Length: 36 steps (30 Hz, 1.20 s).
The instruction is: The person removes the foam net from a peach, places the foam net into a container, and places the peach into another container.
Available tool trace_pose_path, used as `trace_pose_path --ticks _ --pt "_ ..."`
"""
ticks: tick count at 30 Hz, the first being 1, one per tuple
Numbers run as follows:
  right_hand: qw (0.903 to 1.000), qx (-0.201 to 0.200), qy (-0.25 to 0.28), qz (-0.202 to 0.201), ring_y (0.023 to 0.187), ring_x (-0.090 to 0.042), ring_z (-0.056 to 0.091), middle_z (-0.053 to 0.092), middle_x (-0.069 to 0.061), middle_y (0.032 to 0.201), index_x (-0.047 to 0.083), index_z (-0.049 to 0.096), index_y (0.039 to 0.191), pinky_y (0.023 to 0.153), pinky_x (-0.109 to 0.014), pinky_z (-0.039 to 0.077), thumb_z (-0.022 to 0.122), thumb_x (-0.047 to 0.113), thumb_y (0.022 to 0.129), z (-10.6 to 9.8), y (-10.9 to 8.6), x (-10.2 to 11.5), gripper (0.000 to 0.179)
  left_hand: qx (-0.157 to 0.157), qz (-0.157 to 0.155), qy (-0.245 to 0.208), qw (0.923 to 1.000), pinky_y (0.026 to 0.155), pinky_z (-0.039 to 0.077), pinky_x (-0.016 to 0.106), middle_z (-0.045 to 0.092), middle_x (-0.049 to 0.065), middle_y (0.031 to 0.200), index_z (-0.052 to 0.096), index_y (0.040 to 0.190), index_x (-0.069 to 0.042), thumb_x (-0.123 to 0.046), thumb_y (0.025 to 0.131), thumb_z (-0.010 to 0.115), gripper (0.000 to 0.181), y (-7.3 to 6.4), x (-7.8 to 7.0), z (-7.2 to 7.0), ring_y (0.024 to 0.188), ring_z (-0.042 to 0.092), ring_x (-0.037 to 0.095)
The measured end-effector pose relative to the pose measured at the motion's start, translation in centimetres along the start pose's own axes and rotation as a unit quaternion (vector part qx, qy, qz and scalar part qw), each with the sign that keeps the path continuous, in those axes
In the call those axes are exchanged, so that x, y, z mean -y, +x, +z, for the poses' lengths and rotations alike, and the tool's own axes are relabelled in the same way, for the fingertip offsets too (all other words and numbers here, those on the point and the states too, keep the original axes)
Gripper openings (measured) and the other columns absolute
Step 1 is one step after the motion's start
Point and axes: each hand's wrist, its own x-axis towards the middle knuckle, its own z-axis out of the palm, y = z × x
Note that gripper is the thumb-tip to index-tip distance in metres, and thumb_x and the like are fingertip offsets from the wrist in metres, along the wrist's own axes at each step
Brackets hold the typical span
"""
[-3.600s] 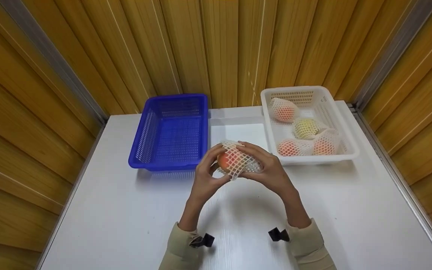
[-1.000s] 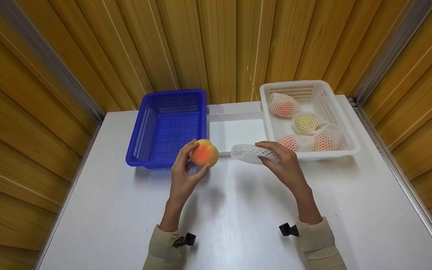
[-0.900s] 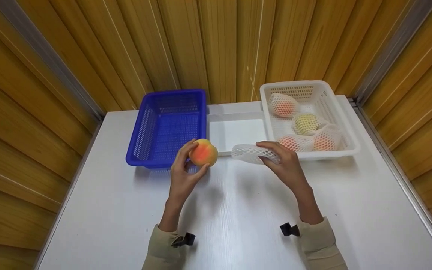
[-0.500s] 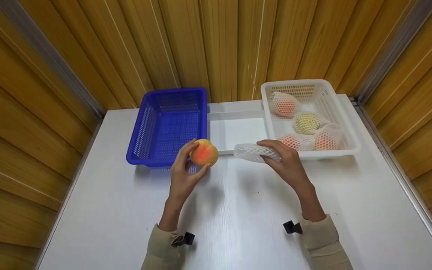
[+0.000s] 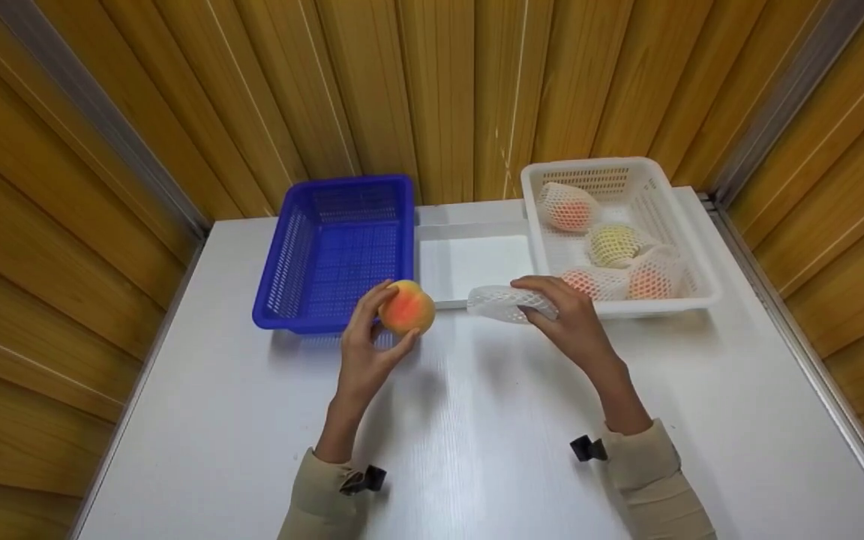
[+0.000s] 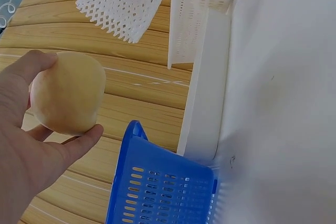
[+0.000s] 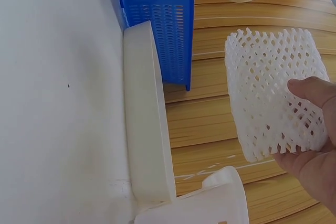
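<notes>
My left hand (image 5: 372, 345) grips a bare yellow-and-red peach (image 5: 406, 307) between thumb and fingers, raised near the front right corner of the blue basket (image 5: 261, 300). In the left wrist view the peach (image 6: 68, 93) shows its plain yellow side. My right hand (image 5: 571, 319) pinches a white foam net sleeve (image 5: 503, 304), close to the white basket's front left corner. The right wrist view shows this foam net (image 7: 273, 87) flattened, with the thumb pressed on its mesh. A gap separates peach and net.
In the white basket (image 5: 691, 277) lie several fruits in foam nets, among them a yellow one (image 5: 614, 246) and a reddish one (image 5: 571, 214). A shallow white tray (image 5: 477, 266) stands between the two baskets. Wood-look panels (image 5: 439, 97) wall the white table (image 5: 214, 420).
Earlier, both hands held the peach inside its foam net. Now the two are apart, peach in the left hand and net in the right. Over the last second the hands have barely moved.
</notes>
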Motion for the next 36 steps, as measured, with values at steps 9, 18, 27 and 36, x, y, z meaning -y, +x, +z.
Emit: trace_pose_path --ticks 9,18,27,36 --pt "1.0 0.001 0.0 0.007 0.114 -0.023 0.067 0.073 -0.002 0.118 0.012 0.074 0.118 0.093 -0.042 0.055 0.081 -0.004 0.082 0.4 0.4 -0.3 0.04 0.001 -0.005 0.008 1.0 0.092 0.057 0.049 0.052 0.023 0.145 0.058 0.133 0.002 0.005 0.075 0.086 0.064 0.3 -1.2 0.1 0.126 0.057 0.039" --pt "0.9998 0.008 0.004 0.018 0.114 -0.025 0.067 0.073 -0.003 0.118 0.011 0.074 0.117 0.094 -0.044 0.055 0.08 -0.005 0.083 0.6 0.8 -0.5 0.039 0.003 0.005 0.017 0.9998 0.095 0.057 0.045 0.051 0.026 0.143 0.057 0.132 0.004 0.007 0.077 0.084 0.061 0.9 -3.0 -0.8 0.127 0.055 0.042" --pt "0.9995 0.006 0.004 0.03 0.112 -0.024 0.068 0.073 -0.003 0.116 0.012 0.075 0.115 0.09 -0.045 0.056 0.08 -0.007 0.081 0.8 0.5 -0.9 0.039 -0.013 0.006 0.021 0.9997 0.096 0.056 0.047 0.05 0.023 0.146 0.058 0.134 0.0 0.008 0.075 0.085 0.066 1.3 -0.2 -1.7 0.129 0.054 0.037" --pt "0.9989 -0.001 0.005 0.047 0.111 -0.024 0.068 0.073 -0.004 0.116 0.011 0.074 0.114 0.09 -0.045 0.056 0.079 -0.007 0.083 1.2 0.3 -1.2 0.036 -0.019 0.003 0.012 0.9997 0.096 0.056 0.045 0.05 0.016 0.149 0.059 0.137 -0.005 0.001 0.076 0.087 0.067 1.3 1.2 -2.6 0.131 0.053 0.031"
